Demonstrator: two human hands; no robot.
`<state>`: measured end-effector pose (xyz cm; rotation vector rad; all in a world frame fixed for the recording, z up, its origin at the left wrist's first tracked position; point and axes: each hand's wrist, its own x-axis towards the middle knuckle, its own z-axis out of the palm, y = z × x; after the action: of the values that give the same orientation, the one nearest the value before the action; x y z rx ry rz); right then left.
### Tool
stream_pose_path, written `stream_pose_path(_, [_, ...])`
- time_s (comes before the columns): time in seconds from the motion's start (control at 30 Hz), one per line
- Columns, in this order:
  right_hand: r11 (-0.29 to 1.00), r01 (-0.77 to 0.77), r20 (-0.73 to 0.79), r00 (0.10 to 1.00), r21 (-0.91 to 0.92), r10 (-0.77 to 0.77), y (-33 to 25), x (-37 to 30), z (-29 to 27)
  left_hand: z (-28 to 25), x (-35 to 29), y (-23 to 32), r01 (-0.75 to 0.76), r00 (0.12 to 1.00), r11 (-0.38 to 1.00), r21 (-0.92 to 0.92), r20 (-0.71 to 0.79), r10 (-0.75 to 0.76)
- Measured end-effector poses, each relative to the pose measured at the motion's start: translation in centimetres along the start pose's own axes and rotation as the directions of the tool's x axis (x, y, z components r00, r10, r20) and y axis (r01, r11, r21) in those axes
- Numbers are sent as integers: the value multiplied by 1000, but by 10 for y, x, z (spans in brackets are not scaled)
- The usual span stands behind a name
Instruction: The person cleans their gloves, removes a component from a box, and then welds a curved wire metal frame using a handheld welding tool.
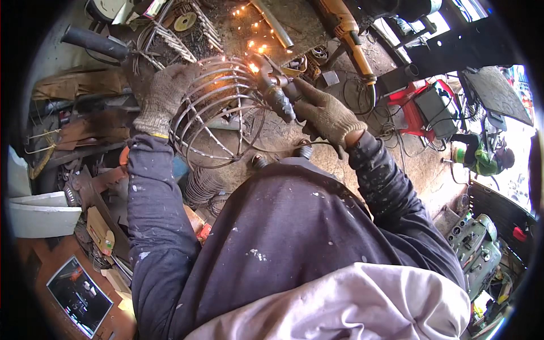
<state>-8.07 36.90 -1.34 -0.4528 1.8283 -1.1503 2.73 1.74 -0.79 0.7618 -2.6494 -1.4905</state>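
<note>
Wire cage (pixel 239 113): ribbed, between the hands. Left hand (pixel 162 93): gloved, closed on its left edge, presumably to steady it. Right hand (pixel 327 113): gloved, gripping dark tool (pixel 276 97), apparently set back from sparks (pixel 253 67). Beyond right hand: yellow power tool (pixel 352 44).

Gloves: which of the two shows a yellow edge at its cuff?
The left glove, beside the wire cage: a yellow edge shows at its cuff. The right glove, holding the dark tool, shows none.
</note>
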Motion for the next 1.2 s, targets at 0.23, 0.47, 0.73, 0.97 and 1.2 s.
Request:
stream_pose_path(0.23, [999,-13,-21,1000,31,13,-1,-3,3,-2,6,-4,-11,1000,996,92,-13,12])
stream_pose_path(0.47, [993,-22,-82,997,-112,12,-7,-6,7,-1,-1,8,-29,999,990,139,-14,31])
stream_pose_path(0.73, [999,-30,-13,999,-33,30,-11,-1,-12,-2,0,7,16,1000,996,89,4,-16])
stream_pose_path(0.97, [992,46,4,999,-119,-46,-14,-4,-22,-5,2,9,7,1000,1000,21,29,-8])
stream_pose_path(1.2, [987,139,-24,990,86,-137,11,-2,-23,-2,1,0,19,999,996,-85,41,-16])
